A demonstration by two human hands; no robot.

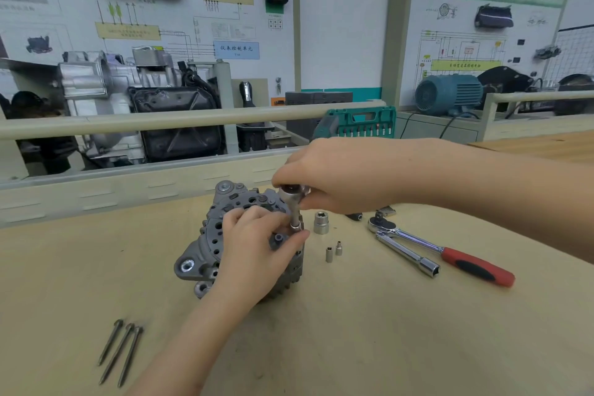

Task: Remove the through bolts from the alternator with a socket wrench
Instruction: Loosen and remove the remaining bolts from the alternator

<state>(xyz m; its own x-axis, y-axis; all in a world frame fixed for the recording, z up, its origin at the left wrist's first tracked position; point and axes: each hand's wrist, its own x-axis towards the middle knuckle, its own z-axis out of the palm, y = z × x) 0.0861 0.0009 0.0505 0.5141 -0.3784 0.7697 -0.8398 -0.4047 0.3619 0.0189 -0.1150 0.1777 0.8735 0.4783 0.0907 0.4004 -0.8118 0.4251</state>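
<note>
**Steel bolts out, hands on the alternator**

Steel through bolts (120,351), three of them, lie side by side on the tan bench (353,331) nearest the camera. Behind them sits the grey alternator (205,254); the left hand (254,244) grips its top, fingers curled. The right hand (340,173) pinches an upright socket driver (294,206) at the alternator's edge. Farther right lie loose sockets (321,222) and a red-handled ratchet wrench (443,251).

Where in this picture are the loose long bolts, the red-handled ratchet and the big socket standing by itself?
Loose long bolts (120,351): head view, on the middle bolt's shank.
Red-handled ratchet (475,268): head view, on its red and black grip.
Big socket (321,222): head view, on its upright side wall.
</note>
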